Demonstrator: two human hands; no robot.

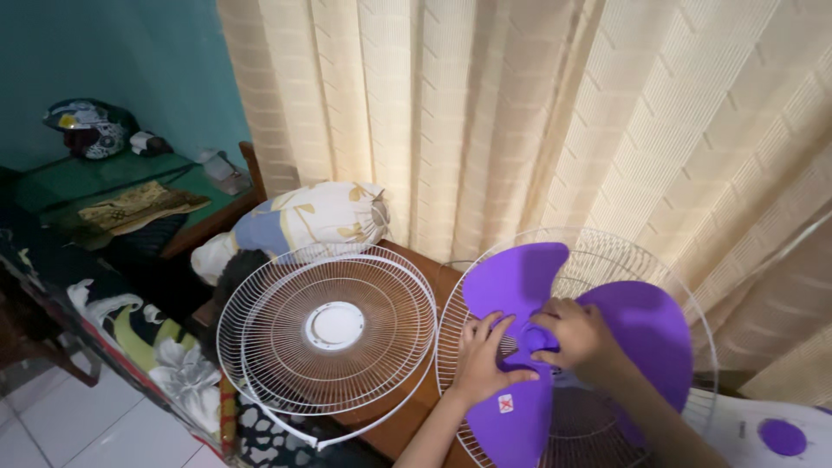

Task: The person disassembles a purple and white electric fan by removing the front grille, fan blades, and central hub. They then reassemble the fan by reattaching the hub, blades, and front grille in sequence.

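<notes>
The purple fan blade (607, 329) sits in front of the rear wire guard (676, 269) of the fan, and both hands are on it. The left hand (485, 360) lies flat with spread fingers on the lower-left wing of the blade, pressing on it and not closed around anything. The right hand (579, 340) is just right of the blade's centre, its fingers curled around the small purple hub cap (535, 337); the cap is held between the fingertips, so the grip is narrow. The hub is between the two hands, and they nearly touch each other there.

To the left of the blade, just beside the rear guard, the detached white front guard (328, 328) leans on a brown wooden table (407, 416). Behind that guard lies a pillow (303, 221) with a yellow and blue pattern. To the lower right of the blade, the white fan body (763, 433) with a purple round button is seen. A cream curtain (537, 113) hangs behind everything.
</notes>
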